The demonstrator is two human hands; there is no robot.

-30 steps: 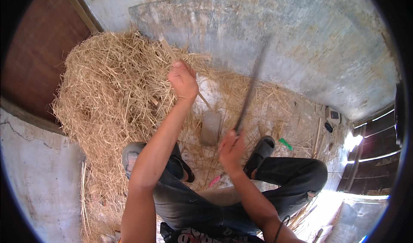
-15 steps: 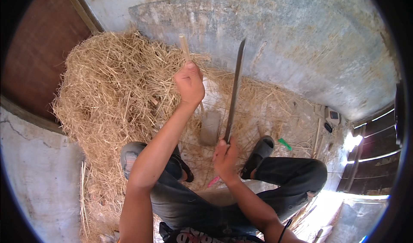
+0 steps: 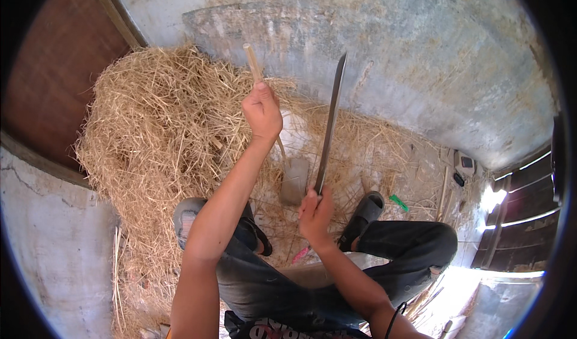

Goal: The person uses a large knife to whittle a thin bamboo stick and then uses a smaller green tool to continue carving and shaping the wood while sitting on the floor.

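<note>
Beneath the stained wall, a straw heap fills the left. The right hand, grip closed, holds a long blade pointing away, apart from the left hand, presumably for safety; that grip clenches a pale stick, upper end exposed.

Smooth beside rough
On my feed I see a smooth-bladed metal knife, a matt wooden stick and rough, dry straw.

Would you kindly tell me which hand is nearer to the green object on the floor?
Right. The right hand, holding a long blade, is to the left of the green object; the left hand, holding a pale stick, is farther left, toward the straw pile.
</note>
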